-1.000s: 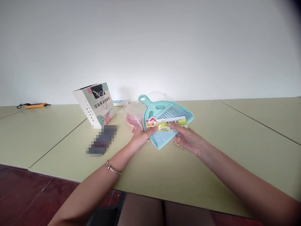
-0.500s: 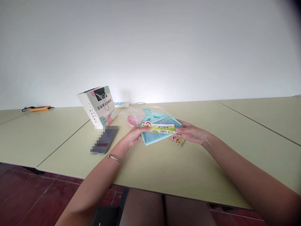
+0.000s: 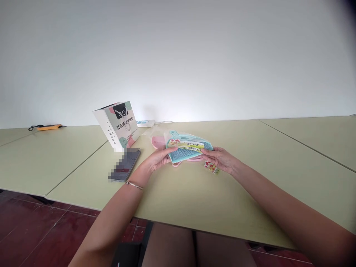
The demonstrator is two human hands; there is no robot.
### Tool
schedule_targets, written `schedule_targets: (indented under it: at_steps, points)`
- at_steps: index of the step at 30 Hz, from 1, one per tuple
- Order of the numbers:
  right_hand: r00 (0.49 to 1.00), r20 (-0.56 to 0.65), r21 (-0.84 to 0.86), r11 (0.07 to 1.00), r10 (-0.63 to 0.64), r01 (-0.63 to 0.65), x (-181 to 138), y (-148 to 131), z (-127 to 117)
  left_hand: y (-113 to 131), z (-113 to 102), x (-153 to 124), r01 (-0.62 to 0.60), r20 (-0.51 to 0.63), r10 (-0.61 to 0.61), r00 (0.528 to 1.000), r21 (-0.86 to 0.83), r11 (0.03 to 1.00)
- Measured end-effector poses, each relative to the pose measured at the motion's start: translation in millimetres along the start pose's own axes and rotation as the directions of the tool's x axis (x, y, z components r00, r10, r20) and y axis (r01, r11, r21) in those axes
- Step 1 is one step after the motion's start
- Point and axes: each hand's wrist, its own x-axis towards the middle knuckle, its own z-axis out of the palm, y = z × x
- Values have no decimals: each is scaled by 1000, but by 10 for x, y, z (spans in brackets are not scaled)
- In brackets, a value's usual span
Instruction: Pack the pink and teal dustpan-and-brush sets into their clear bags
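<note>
A light-blue dustpan and brush set (image 3: 185, 154) is held between my two hands, tilted above the table, with its handle pointing away from me. A printed paper label (image 3: 185, 145) lies across it and bulges a little. My left hand (image 3: 161, 157) grips the left edge, thumb on top. My right hand (image 3: 219, 158) pinches the right edge by the label's end. Behind and under the set a pink plastic piece (image 3: 158, 141) partly shows, with clear plastic wrapping (image 3: 151, 130) beside it. A small colourful card (image 3: 211, 167) lies below my right hand.
A white printed paper bag (image 3: 122, 126) stands on the table (image 3: 178, 196) at left. In front of it lies a dark phone (image 3: 128, 165), partly blurred out. A white power strip (image 3: 146, 123) and an orange object with a black strap (image 3: 49, 127) are near the wall.
The dustpan set has been lowered and tilted flatter, exposing more pink below it. The label has shifted and now bulges. My right hand has moved slightly left.
</note>
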Motion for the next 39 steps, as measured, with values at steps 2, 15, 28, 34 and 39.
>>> schedule_targets:
  at_steps: [2,15,28,34,39]
  points:
    - [999,-46,28,1000,-9,10,15,24,3,1,-24,1,-15,56,14,998,10,1000]
    - [999,1,12,999,-50,50,-22,-11,-8,83,-70,-57,-20,156,9,988,71,997]
    - [995,-10,25,995,-98,98,53,27,-56,31,-21,-1,36,-101,-19,995,167,985]
    - [993,-6,85,990,-117,117,72,33,-75,50,21,13,35,-267,42,963,279,960]
    - [992,-18,58,991,-123,124,110,78,-104,44,-3,21,47,-258,43,965,332,942]
